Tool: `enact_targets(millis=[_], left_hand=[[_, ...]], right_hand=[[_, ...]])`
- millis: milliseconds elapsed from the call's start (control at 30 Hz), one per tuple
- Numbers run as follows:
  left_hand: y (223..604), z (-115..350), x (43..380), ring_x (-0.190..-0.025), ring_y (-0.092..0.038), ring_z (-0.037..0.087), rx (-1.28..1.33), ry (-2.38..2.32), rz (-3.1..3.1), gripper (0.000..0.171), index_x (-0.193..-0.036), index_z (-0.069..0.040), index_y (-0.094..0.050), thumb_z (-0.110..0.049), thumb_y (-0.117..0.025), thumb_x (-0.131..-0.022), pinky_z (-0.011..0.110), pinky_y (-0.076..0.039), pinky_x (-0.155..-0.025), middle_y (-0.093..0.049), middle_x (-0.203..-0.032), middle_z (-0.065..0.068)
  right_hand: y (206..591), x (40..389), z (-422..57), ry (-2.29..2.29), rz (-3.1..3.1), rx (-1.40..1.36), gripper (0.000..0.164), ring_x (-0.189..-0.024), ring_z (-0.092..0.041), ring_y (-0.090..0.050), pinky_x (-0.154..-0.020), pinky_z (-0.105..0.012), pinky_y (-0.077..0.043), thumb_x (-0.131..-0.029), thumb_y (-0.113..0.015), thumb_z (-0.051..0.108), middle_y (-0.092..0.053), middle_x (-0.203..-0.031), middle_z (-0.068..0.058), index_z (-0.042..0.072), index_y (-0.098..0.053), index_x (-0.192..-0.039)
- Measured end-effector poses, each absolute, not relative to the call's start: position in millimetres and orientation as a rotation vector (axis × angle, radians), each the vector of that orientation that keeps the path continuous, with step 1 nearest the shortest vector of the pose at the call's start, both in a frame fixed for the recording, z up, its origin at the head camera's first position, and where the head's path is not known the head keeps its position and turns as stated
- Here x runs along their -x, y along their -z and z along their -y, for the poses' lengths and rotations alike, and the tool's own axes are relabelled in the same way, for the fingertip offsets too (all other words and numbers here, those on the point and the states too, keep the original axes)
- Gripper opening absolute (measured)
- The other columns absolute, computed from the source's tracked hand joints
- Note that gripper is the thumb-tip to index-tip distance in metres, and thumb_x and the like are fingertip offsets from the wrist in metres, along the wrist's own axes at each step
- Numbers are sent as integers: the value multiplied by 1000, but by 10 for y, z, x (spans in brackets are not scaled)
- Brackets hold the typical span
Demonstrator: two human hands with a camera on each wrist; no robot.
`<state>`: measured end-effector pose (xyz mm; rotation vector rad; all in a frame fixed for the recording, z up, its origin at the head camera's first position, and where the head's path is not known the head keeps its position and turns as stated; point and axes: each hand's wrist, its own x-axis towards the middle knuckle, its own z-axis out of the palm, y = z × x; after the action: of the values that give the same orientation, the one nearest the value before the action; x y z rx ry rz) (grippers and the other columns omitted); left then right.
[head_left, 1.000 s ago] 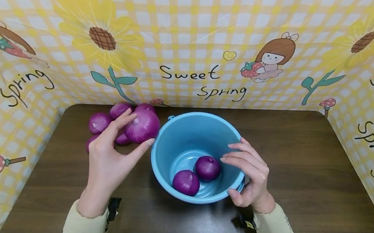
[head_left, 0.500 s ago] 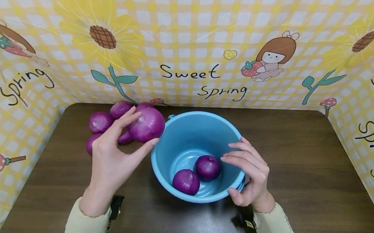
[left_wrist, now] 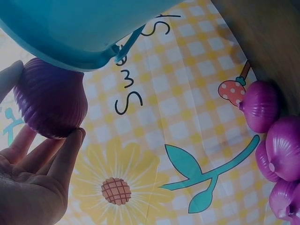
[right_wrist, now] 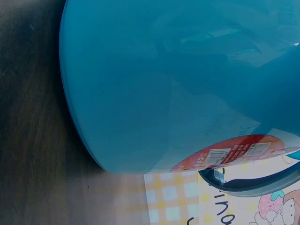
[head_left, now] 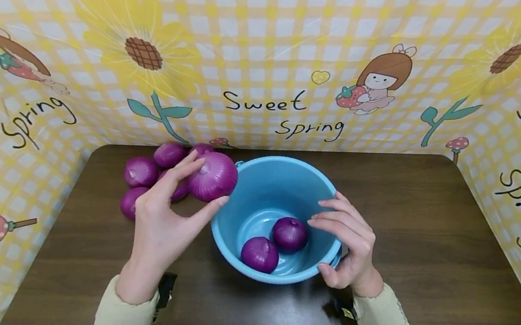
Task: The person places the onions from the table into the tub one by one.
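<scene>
Between thumb and fingers, my left hand (head_left: 163,213) grips a purple onion (head_left: 213,176) at the left rim of a blue bucket (head_left: 282,279). The left wrist view shows this onion (left_wrist: 51,98) close against the rim, fingertips on its sides. My right hand (head_left: 349,238) holds the bucket's right rim, thumb outside and fingers over the edge. Two onions lie on the bucket floor, a left one (head_left: 259,255) and a right one (head_left: 290,234). In the right wrist view the bucket's outer wall (right_wrist: 164,84) fills most of the frame and the hand is out of sight.
Several more onions (head_left: 140,171) sit in a group at the back left of the dark wooden table (head_left: 415,252). A yellow checked cloth (head_left: 254,37) rises behind the table and along both sides. The bucket's handle (right_wrist: 262,183) hangs at its side.
My left hand has moved a little to the right with the onion, bringing it over the bucket's left rim. The right hand and the bucket have stayed in place.
</scene>
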<state>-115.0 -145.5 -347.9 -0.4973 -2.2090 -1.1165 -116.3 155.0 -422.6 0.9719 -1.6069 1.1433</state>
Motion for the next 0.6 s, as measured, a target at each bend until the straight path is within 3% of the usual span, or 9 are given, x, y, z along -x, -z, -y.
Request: enact_targets(millis=[600], left_hand=[[3475, 1342, 1137, -125, -60, 18, 578, 1103, 2219, 74, -135, -15, -68, -22, -98, -67, 27, -47, -103, -63, -138, -4]], right_hand=[[4249, 1157, -1559, -1146, 1611, -969, 60, -91, -39, -67, -102, -59, -46, -89, -57, 54, -72, -85, -18, -3, -76, -88]])
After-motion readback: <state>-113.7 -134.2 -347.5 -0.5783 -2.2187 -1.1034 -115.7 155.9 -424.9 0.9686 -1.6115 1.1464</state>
